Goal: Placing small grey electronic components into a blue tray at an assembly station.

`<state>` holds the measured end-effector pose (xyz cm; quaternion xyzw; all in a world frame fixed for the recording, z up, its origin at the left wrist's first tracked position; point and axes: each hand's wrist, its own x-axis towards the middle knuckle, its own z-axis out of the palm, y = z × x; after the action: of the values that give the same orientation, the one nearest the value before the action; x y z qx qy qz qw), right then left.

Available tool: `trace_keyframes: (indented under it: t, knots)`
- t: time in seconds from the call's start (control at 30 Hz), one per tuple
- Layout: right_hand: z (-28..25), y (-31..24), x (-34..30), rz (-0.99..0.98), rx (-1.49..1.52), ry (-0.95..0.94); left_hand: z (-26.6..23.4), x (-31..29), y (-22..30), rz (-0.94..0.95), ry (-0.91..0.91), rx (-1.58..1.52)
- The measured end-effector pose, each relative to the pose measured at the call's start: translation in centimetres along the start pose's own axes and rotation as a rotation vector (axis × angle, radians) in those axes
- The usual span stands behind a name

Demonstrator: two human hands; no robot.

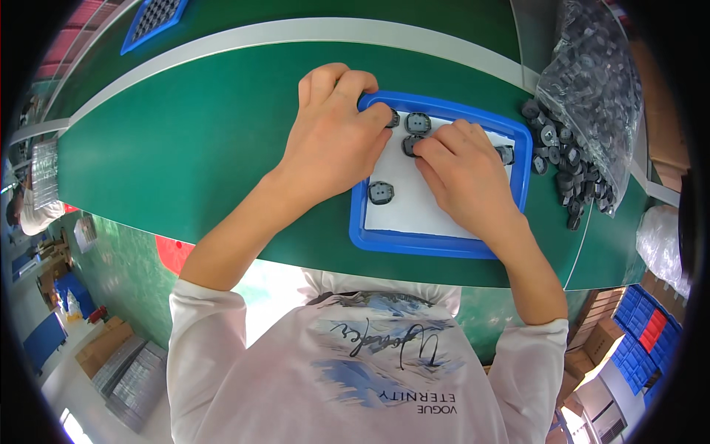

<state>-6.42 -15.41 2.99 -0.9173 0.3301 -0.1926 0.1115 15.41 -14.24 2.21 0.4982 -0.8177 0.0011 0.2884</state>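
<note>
The curled left hand [333,129] touched a dark part [394,118] near the upper-left corner of the blue tray [414,244] — gripped or not, I couldn't tell. A second part [409,146] lay left of the bent right hand [471,177], against its fingertips — grip likewise unclear

Work surface: a long, smooth green tabletop [185,140], its far side bordered by a pale grey band [318,31], its edges bowed by the lens. Directly on it, right of centre, lies a blue rectangular shallow tray [436,246]. Just beside the tray's right rim, a loose heap of small dark-grey pieces [571,179] is scattered. A clear plastic bag [588,81], filled with similar dark pieces, rests against the heap.
</note>
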Motion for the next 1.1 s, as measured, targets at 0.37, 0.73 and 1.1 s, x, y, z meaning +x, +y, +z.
trace_keyframes:
  t: [0.37, 0.73, 1.1]
  knots:
    - [-1.3, 2.4, 2.8, 0.039, 0.043, 0.057, -2.1, -2.9, 3.2, 0.028, -0.072, -0.184]
    - [-1.7, 1.8, 5.8, 0.038, -0.238, -0.227, -1.7, -4.3, 3.6, 0.018, -0.086, -0.189]
    - [-2.4, 2.6, 6.7, 0.024, -0.128, -0.355, -1.8, -4.7, 3.4, -0.003, -0.084, -0.184]
